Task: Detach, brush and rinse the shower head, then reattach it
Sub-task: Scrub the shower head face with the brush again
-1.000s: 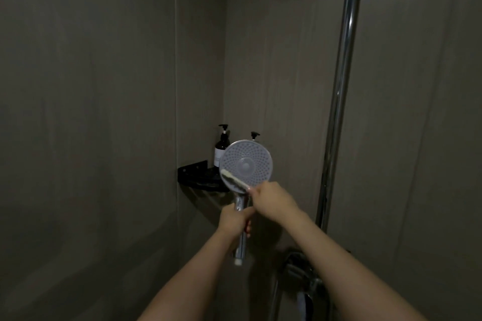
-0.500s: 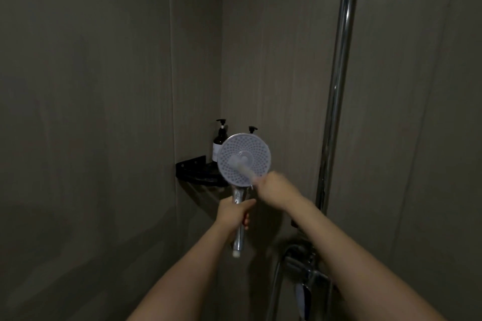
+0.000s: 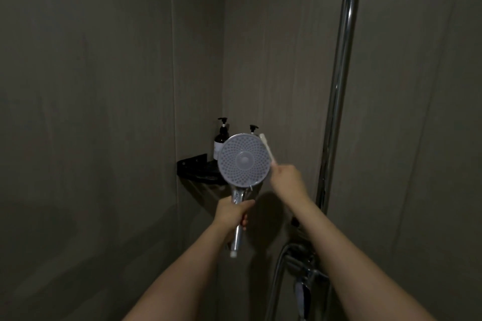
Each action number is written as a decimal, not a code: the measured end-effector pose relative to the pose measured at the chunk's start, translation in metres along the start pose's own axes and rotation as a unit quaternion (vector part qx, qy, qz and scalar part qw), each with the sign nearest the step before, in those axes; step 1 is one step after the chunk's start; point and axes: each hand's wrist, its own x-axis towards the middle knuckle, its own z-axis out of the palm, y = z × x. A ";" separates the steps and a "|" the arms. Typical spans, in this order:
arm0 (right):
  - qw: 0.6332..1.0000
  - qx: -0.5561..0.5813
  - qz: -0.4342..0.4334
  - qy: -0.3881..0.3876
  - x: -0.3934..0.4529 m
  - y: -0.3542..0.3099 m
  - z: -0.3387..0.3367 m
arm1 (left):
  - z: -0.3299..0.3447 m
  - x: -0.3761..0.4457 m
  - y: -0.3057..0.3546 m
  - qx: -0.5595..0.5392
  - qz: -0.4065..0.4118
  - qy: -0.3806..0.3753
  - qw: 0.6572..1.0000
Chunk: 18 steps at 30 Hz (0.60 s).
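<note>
Two hands are busy: the left hand (image 3: 233,212) grips the chrome handle of the detached shower head (image 3: 244,160), face toward the camera; the right hand (image 3: 285,177) pinches a white brush (image 3: 267,147) at its right rim. Behind, dim grey walls, a black corner shelf (image 3: 194,167) with pump bottles (image 3: 221,138), and a chrome riser pipe (image 3: 339,81).

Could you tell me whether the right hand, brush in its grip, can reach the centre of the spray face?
Probably yes: the right hand holds the brush at the shower head's right rim, with nothing between.
</note>
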 end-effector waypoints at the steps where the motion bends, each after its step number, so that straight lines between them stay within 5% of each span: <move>1: 0.998 -0.035 -0.007 -0.059 -0.005 0.002 0.004 | 0.000 0.000 0.001 0.003 -0.003 0.003 1.000; 4: 0.991 -0.069 -0.002 -0.116 -0.010 0.010 0.016 | 0.000 0.000 0.002 -0.001 -0.005 -0.001 1.000; 7: 0.998 0.000 -0.019 0.064 -0.001 0.006 0.004 | 0.002 -0.001 0.004 0.004 0.004 -0.010 1.000; 8: 0.998 0.002 -0.012 0.063 -0.003 0.003 0.000 | 0.002 -0.001 0.005 0.005 0.005 -0.009 1.000; 11: 0.997 -0.008 0.019 -0.079 -0.012 -0.003 0.006 | 0.001 -0.002 0.003 0.001 -0.006 -0.002 1.000; 15: 0.999 -0.040 -0.008 -0.008 -0.004 -0.001 0.002 | -0.003 -0.003 0.000 0.000 0.000 0.004 1.000; 18: 0.991 -0.071 0.006 -0.110 -0.010 -0.002 0.005 | -0.004 -0.004 0.000 0.010 -0.001 0.005 1.000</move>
